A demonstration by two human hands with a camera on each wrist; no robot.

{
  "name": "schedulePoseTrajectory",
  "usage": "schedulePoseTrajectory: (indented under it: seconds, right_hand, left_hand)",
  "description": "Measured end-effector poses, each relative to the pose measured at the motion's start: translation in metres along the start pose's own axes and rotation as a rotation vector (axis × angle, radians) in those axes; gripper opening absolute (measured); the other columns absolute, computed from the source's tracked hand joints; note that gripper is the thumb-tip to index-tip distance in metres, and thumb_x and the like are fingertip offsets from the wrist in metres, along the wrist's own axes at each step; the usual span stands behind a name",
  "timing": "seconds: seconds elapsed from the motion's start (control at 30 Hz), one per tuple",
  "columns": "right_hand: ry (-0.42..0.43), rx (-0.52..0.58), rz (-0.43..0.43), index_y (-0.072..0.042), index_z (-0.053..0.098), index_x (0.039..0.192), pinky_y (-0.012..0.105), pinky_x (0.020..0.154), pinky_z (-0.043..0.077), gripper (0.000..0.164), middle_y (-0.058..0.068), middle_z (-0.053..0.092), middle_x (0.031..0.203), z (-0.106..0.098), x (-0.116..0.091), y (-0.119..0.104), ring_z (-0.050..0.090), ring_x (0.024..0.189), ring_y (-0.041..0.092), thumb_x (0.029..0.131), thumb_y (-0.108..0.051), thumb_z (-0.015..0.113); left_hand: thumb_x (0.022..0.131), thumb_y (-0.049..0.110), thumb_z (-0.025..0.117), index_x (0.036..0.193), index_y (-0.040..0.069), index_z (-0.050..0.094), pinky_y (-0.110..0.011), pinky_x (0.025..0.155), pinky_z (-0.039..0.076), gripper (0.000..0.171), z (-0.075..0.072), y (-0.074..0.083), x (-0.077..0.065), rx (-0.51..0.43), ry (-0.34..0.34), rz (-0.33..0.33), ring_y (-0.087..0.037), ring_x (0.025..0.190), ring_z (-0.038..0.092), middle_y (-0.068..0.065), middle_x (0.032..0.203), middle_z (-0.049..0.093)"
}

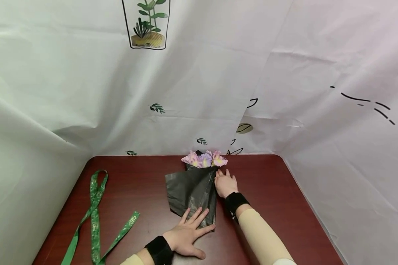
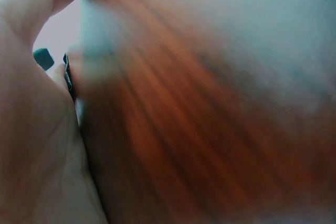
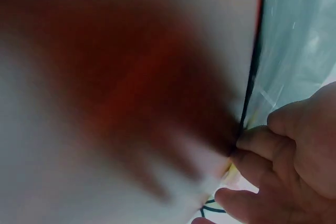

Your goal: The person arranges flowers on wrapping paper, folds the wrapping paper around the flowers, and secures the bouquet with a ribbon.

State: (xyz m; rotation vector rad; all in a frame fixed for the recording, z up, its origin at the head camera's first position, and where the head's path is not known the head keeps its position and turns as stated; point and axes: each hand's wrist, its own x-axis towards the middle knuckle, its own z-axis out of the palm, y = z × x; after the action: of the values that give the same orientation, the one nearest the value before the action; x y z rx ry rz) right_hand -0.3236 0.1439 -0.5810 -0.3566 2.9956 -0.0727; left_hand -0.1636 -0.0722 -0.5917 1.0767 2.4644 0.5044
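Note:
A bouquet of pink and lilac artificial flowers (image 1: 203, 159) lies in black wrapping paper (image 1: 185, 187) toward the back of the table. My left hand (image 1: 187, 235) rests on the wrapper's narrow lower end, its fingers spread. In the left wrist view its thumb side (image 2: 31, 103) fills the left edge. At the wrapper's upper right edge, just below the blooms, is my right hand (image 1: 224, 184). Its fingertips (image 3: 252, 142) touch the paper's edge in the right wrist view, where the wrapper (image 3: 289, 35) looks pale and shiny. The stems are hidden inside the paper.
A long green printed ribbon (image 1: 95, 213) lies looped and crossed on the left part of the dark red table (image 1: 268, 184). White cloth walls (image 1: 202, 73) with plant prints enclose the table at the back and both sides.

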Motion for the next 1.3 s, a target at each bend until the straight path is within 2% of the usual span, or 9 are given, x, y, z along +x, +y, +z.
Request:
schedulePoseTrajectory:
  seconds: [0.23, 0.33, 0.43, 0.6, 0.73, 0.87, 1.07, 1.2, 1.3]
  right_hand:
    - [-0.041, 0.009, 0.091, -0.003, 0.053, 0.165, 0.067, 0.123, 0.038, 0.050, 0.014, 0.048, 0.173, -0.006, 0.017, 0.005, 0.032, 0.164, 0.046, 0.122, -0.024, 0.040]
    - [-0.020, 0.054, 0.087, 0.000, 0.050, 0.166, 0.067, 0.124, 0.037, 0.051, 0.016, 0.045, 0.174, -0.004, 0.013, 0.005, 0.032, 0.163, 0.048, 0.121, -0.023, 0.043]
    - [0.012, 0.127, 0.041, 0.001, 0.040, 0.170, 0.068, 0.127, 0.031, 0.056, 0.021, 0.033, 0.179, 0.011, 0.003, 0.013, 0.025, 0.165, 0.051, 0.121, -0.025, 0.046]
    - [-0.002, 0.185, -0.119, 0.004, 0.029, 0.173, 0.070, 0.130, 0.022, 0.066, 0.024, 0.018, 0.183, 0.033, -0.030, 0.018, 0.013, 0.168, 0.052, 0.121, -0.030, 0.047]
    - [-0.123, 0.244, -0.278, 0.002, 0.026, 0.175, 0.073, 0.130, 0.019, 0.077, 0.023, 0.016, 0.184, 0.031, -0.076, 0.006, 0.011, 0.167, 0.053, 0.117, -0.040, 0.055]
    - [-0.208, 0.309, -0.354, -0.004, 0.023, 0.177, 0.072, 0.131, 0.015, 0.085, 0.018, 0.014, 0.185, 0.034, -0.108, -0.004, 0.008, 0.169, 0.050, 0.114, -0.049, 0.058]
    - [-0.155, 0.273, -0.346, -0.006, 0.021, 0.178, 0.067, 0.133, 0.014, 0.083, 0.015, 0.013, 0.186, 0.039, -0.116, -0.006, 0.008, 0.170, 0.047, 0.115, -0.051, 0.051]
    - [-0.155, 0.277, -0.309, -0.003, 0.024, 0.177, 0.069, 0.132, 0.015, 0.084, 0.018, 0.015, 0.185, 0.034, -0.119, -0.006, 0.009, 0.169, 0.049, 0.113, -0.046, 0.058]
    - [-0.169, 0.303, -0.318, -0.004, 0.023, 0.177, 0.071, 0.131, 0.013, 0.085, 0.017, 0.013, 0.186, 0.034, -0.124, -0.004, 0.006, 0.169, 0.049, 0.112, -0.044, 0.060]
  left_hand:
    - [0.099, 0.066, 0.073, 0.176, 0.039, 0.036, -0.070, 0.132, 0.008, 0.090, 0.001, 0.007, 0.001, 0.024, 0.012, 0.015, -0.033, 0.173, 0.004, -0.009, 0.188, 0.006]
    - [0.099, 0.066, 0.072, 0.176, 0.040, 0.035, -0.070, 0.132, 0.007, 0.089, 0.001, 0.008, 0.003, 0.011, 0.009, 0.011, -0.032, 0.173, 0.003, -0.008, 0.188, 0.005]
    - [0.101, 0.066, 0.070, 0.176, 0.039, 0.035, -0.070, 0.132, 0.006, 0.087, 0.002, 0.007, 0.003, -0.012, 0.002, 0.001, -0.031, 0.173, 0.002, -0.007, 0.188, 0.005]
    - [0.106, 0.063, 0.065, 0.176, 0.037, 0.035, -0.071, 0.132, 0.000, 0.080, 0.002, 0.003, -0.001, -0.088, -0.019, -0.025, -0.031, 0.173, 0.000, -0.007, 0.188, 0.003]
    - [0.109, 0.063, 0.061, 0.176, 0.037, 0.034, -0.071, 0.131, -0.002, 0.077, 0.004, -0.003, -0.004, -0.111, -0.016, -0.032, -0.031, 0.173, -0.002, -0.006, 0.188, 0.003]
    - [0.108, 0.062, 0.062, 0.176, 0.038, 0.036, -0.071, 0.132, -0.002, 0.076, 0.002, -0.005, -0.010, -0.117, -0.020, -0.025, -0.032, 0.173, -0.002, -0.005, 0.188, 0.003]
    - [0.106, 0.062, 0.065, 0.174, 0.040, 0.039, -0.072, 0.131, 0.000, 0.076, -0.005, -0.005, -0.021, -0.109, -0.050, -0.014, -0.032, 0.173, -0.001, 0.000, 0.188, 0.007]
    - [0.106, 0.062, 0.064, 0.173, 0.041, 0.041, -0.072, 0.131, 0.002, 0.074, -0.006, -0.004, -0.024, -0.105, -0.057, -0.009, -0.031, 0.173, 0.003, 0.001, 0.187, 0.012]
    - [0.107, 0.063, 0.063, 0.173, 0.043, 0.041, -0.072, 0.132, 0.003, 0.072, -0.005, -0.001, -0.023, -0.090, -0.056, -0.010, -0.030, 0.173, 0.004, 0.003, 0.187, 0.012]
